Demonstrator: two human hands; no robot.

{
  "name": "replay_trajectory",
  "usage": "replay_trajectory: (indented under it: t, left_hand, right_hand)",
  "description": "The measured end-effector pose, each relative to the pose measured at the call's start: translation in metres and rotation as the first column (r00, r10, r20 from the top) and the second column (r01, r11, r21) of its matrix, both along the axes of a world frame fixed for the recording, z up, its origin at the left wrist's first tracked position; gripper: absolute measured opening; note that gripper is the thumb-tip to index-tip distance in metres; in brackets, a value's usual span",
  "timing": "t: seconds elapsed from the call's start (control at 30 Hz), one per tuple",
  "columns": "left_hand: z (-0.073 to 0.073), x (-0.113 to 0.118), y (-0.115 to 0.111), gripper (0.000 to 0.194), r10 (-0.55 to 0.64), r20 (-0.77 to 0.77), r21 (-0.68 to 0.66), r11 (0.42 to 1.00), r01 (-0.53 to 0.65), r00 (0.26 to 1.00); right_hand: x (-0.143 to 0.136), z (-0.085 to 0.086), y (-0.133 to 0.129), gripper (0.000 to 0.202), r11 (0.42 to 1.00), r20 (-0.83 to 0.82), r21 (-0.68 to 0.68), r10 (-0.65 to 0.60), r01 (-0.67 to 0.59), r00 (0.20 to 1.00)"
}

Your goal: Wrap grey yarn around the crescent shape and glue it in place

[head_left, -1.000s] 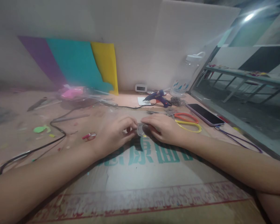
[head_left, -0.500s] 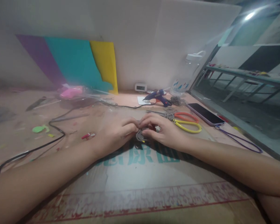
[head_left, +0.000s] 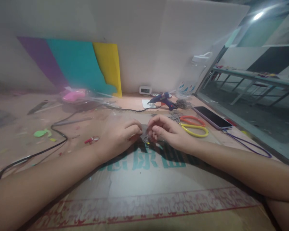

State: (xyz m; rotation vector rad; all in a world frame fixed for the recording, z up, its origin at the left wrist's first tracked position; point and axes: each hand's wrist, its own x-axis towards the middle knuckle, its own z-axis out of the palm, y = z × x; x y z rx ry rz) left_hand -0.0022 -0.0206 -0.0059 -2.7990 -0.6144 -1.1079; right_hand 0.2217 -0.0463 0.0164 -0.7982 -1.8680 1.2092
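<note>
My left hand (head_left: pixel 122 134) rests on its side at the middle of the table, thumb and fingers pinched together. At its fingertips is a small grey piece (head_left: pixel 145 139) with a yellow tip low on it; its kind does not show clearly. Just to the right, my right hand (head_left: pixel 166 131) has its fingers curled in toward the thumb, a short gap from the left fingertips. Its fingertips are blurred, so anything small between them is hidden. Beneath both hands lies a cardboard sheet (head_left: pixel 130 183) printed with green characters.
Scissors with orange and yellow handles (head_left: pixel 195 131) lie right of my right hand, near a phone (head_left: pixel 212 117) with a purple strap. Behind are a blue glue gun (head_left: pixel 162 99), a small clock (head_left: pixel 145 90) and a clear bottle (head_left: pixel 191 77). A black cable (head_left: pixel 38 155) curves across the left.
My right hand has drawn slightly to the right, opening a gap between the two hands. The left hand and the grey piece have stayed nearly in place.
</note>
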Motion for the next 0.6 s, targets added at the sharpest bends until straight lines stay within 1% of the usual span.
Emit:
replay_trajectory:
  t: [0.07, 0.17, 0.27, 0.37, 0.47, 0.6]
  left_hand:
    - [0.0003, -0.0003, -0.0003, 0.013, 0.009, 0.008, -0.006, 1.0, -0.009, 1.0]
    - [0.0015, -0.0001, -0.0003, 0.014, 0.016, 0.027, -0.012, 1.0, -0.015, 0.999]
    - [0.0022, 0.0003, 0.0008, 0.017, 0.025, 0.061, -0.016, 1.0, -0.024, 0.998]
    - [0.0013, -0.0003, 0.0029, 0.018, 0.034, 0.107, -0.036, 0.999, -0.03, 0.994]
    - [-0.0005, -0.0014, 0.005, 0.019, 0.044, 0.125, -0.076, 0.996, -0.034, 0.991]
    - [-0.0012, -0.0029, 0.0058, 0.016, 0.048, 0.108, -0.114, 0.993, -0.036, 0.993]
  right_hand:
    - [0.0011, 0.0021, -0.0001, 0.016, 0.999, 0.053, 0.052, 0.014, -0.017, 0.998]
    - [0.004, 0.0048, 0.0004, 0.014, 0.972, 0.188, 0.236, -0.035, -0.011, 0.982]
    - [0.0065, 0.0045, 0.0031, 0.013, 0.91, 0.261, 0.413, -0.105, -0.013, 0.96]
    - [0.0075, 0.0011, 0.0071, 0.008, 0.835, 0.261, 0.55, -0.18, 0.007, 0.948]
    - [0.0068, -0.0019, 0.0088, 0.008, 0.783, 0.225, 0.621, -0.221, 0.035, 0.949]
    - [0.0052, -0.0014, 0.0056, 0.008, 0.751, 0.198, 0.659, -0.235, 0.049, 0.952]
